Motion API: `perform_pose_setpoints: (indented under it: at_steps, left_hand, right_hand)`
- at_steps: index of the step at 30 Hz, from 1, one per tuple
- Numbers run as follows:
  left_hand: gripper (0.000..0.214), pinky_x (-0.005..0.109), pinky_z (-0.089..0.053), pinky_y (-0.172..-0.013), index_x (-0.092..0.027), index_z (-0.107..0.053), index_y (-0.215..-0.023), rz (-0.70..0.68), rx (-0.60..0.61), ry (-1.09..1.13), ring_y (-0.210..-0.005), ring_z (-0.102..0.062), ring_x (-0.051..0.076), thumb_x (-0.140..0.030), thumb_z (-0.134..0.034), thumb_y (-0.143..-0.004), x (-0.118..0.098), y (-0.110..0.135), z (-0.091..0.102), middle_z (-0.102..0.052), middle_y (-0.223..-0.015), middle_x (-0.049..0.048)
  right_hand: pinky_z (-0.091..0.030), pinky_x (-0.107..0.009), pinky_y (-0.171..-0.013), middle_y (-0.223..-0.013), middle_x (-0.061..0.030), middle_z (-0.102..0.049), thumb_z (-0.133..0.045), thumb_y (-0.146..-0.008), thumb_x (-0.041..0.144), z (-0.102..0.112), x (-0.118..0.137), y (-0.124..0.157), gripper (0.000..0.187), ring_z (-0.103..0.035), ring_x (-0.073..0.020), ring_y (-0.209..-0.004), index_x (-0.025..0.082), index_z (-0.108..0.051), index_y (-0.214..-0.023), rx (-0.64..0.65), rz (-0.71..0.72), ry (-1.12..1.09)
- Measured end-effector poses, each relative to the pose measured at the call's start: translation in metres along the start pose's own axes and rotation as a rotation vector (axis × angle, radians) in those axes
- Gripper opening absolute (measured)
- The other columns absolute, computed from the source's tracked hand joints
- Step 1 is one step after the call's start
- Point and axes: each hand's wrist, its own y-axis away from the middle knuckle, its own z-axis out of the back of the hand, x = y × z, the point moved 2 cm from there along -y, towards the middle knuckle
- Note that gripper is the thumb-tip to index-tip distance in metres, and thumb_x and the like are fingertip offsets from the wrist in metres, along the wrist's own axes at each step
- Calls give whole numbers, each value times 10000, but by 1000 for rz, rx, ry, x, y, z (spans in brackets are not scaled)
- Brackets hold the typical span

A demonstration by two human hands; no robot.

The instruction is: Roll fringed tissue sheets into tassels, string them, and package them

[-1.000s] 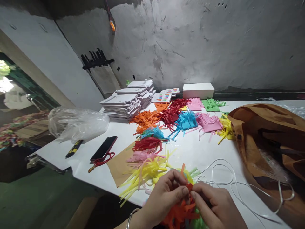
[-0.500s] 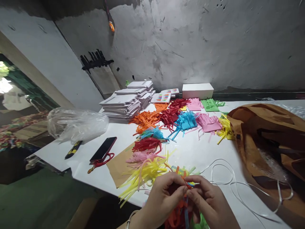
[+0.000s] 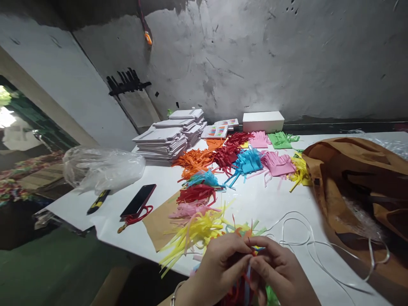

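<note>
My left hand (image 3: 219, 265) and my right hand (image 3: 280, 272) meet at the near edge of the white table (image 3: 270, 204), fingers pinched together on a bundle of coloured paper fringe strips (image 3: 247, 238), orange, red and green. Most of the bundle is hidden under my hands. A yellow paper tassel (image 3: 194, 233) lies just left of my hands, and a white ribbon (image 3: 302, 238) loops on the table to their right.
Paper tassels (image 3: 236, 161) in several colours are spread across the table. Stacked white booklets (image 3: 165, 140) and a white box (image 3: 263, 122) stand at the back. A phone (image 3: 139, 200), a clear plastic bag (image 3: 102, 168) and a brown cloth bag (image 3: 357, 182) flank them.
My hands have drawn the bundle lower and closer together; the orange strips that stuck out earlier are now mostly covered by my fingers.
</note>
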Motion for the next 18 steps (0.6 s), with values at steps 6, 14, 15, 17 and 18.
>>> perform_pose_setpoints:
  at_steps: [6, 14, 15, 17, 18]
  left_hand:
    - [60, 228, -446, -623, -200, -618, -884, -70, 8, -217, -669, -584, 140, -162, -597, -927, 1, 2, -6, -669, -755, 31]
    - [101, 273, -454, -695, -201, -602, -853, 116, 338, -382, -806, -597, 182, -106, -573, -872, 5, -5, -3, -661, -865, 39]
    - [114, 286, -473, -761, -205, -607, -925, 143, 360, -371, -879, -606, 192, -109, -566, -880, 2, -7, -2, -671, -942, 48]
    - [267, 321, -478, -899, -222, -582, -1151, 161, 427, -345, -1036, -601, 211, -142, -587, -896, -3, -9, -5, -666, -1136, 65]
    - [339, 332, -476, -925, -234, -557, -1230, 150, 468, -350, -1064, -600, 217, -162, -603, -902, -4, -8, -9, -662, -1178, 66]
  right_hand:
    - [-496, -238, -730, -858, -36, -672, -585, -967, 398, -1, 14, -1, 207, -648, -163, -813, 236, -686, -885, -271, 366, 413]
    - [-392, -165, -486, -508, 111, -361, -620, -972, 334, 24, 50, -6, 135, -298, -35, -392, 228, -643, -891, -395, 447, -619]
    - [-346, -160, -452, -506, 116, -335, -631, -964, 321, 24, 55, -5, 122, -240, -31, -387, 220, -646, -898, -397, 447, -634]
    - [-314, -165, -439, -513, 107, -332, -660, -940, 323, 20, 66, -4, 127, -230, -35, -406, 212, -655, -881, -356, 417, -604]
    - [-310, -172, -440, -514, 103, -328, -673, -927, 330, 18, 72, -3, 129, -230, -40, -414, 214, -660, -871, -319, 399, -580]
